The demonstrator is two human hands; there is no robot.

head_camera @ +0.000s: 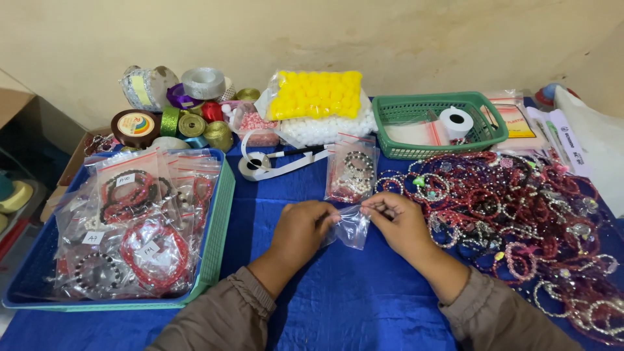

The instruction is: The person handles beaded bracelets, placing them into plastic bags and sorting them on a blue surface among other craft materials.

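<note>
My left hand (300, 229) and my right hand (396, 220) both pinch the top edge of a small clear plastic bag (351, 227) above the blue cloth (338, 299). The bag hangs between the two hands and looks empty. Just beyond it lies another clear bag with beaded bracelets (353, 170). A large heap of red and clear beaded bracelets (520, 208) spreads out to the right of my right hand.
A blue tray (218, 214) at the left holds several bagged bracelets. Ribbon spools (188, 110), a yellow pom-pom bag (318, 94), a white tape roll (255, 164) and a green basket (437, 122) stand at the back.
</note>
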